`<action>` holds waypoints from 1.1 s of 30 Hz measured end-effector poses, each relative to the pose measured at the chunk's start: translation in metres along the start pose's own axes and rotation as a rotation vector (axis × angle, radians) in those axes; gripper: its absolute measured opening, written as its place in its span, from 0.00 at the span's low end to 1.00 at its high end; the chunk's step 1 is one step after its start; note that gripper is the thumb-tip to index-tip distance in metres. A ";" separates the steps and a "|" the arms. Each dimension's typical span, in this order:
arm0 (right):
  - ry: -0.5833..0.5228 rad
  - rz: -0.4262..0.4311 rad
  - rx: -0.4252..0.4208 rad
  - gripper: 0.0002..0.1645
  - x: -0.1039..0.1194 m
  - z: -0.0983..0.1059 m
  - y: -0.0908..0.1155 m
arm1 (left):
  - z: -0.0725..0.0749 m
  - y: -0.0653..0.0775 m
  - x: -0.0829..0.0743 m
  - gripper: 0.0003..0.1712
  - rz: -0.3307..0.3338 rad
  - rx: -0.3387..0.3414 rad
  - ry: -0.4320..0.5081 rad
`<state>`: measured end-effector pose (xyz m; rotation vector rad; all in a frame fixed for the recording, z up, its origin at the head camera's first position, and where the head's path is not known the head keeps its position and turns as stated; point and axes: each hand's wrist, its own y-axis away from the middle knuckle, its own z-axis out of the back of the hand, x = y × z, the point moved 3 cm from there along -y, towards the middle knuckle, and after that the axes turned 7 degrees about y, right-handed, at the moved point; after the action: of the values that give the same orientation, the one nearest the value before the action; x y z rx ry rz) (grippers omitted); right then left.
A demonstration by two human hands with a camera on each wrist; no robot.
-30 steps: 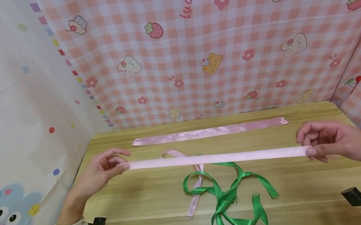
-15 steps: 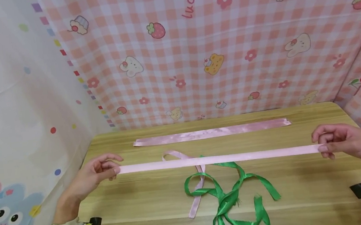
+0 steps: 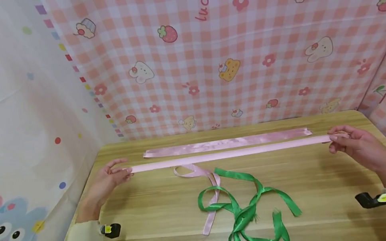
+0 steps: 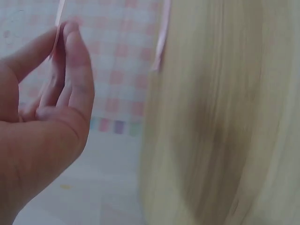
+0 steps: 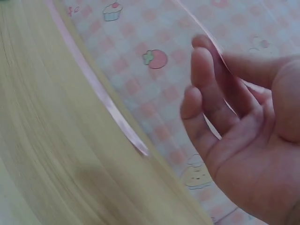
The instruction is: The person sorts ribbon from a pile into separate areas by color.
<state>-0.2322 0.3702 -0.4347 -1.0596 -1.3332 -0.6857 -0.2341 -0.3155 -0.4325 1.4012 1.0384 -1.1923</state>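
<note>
The left hand (image 3: pixel 107 181) and right hand (image 3: pixel 359 145) pinch the pale ribbon (image 3: pixel 229 154) near its ends, probably to hold it taut above the counter (image 3: pixel 153 209), beside the flat pink strip (image 3: pixel 228 143); green ribbon (image 3: pixel 242 217) lies tangled nearer.

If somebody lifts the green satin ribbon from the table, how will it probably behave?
The green satin ribbon is probably limp, since it lies in loose curls. Its shiny surface suggests it may be slippery. Lifting it might drag the curled pink ribbon along, because they cross.
</note>
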 end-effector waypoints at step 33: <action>0.129 -0.526 -0.950 0.17 -0.079 0.023 -0.037 | -0.026 -0.084 0.064 0.33 0.098 -0.638 0.386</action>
<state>-0.2880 0.3626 -0.5056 -1.3546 -1.1741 -1.8673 -0.3029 -0.2766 -0.5068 1.1610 1.4399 -0.4465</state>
